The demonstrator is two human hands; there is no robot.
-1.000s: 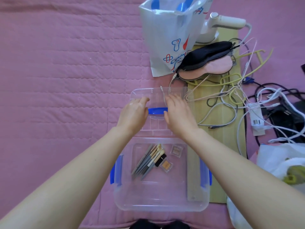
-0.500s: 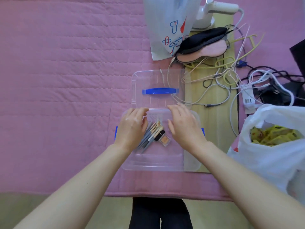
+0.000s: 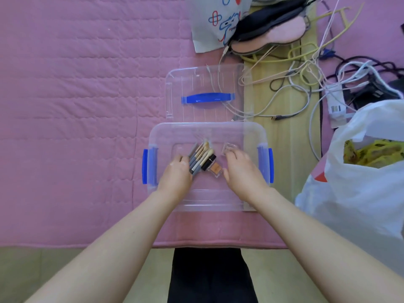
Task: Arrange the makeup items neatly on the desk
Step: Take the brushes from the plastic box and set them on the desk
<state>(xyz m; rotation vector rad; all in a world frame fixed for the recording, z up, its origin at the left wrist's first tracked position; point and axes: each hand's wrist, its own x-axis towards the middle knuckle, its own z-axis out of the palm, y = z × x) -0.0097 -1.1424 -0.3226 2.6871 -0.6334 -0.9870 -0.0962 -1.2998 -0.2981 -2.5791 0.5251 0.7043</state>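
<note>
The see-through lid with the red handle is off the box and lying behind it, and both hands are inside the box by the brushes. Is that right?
Almost. The handle on the lid is blue, not red; the head view shows it plainly. The rest holds: the lid lies behind the box, and the left hand and right hand are inside it by the brushes.

Pink quilted cover (image 3: 65,106), pale wooden board (image 3: 282,149), yellowish floor (image 3: 43,265)

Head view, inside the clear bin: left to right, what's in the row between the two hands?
Left hand → makeup brushes → black-capped bottle → orange compact → right hand.
</note>
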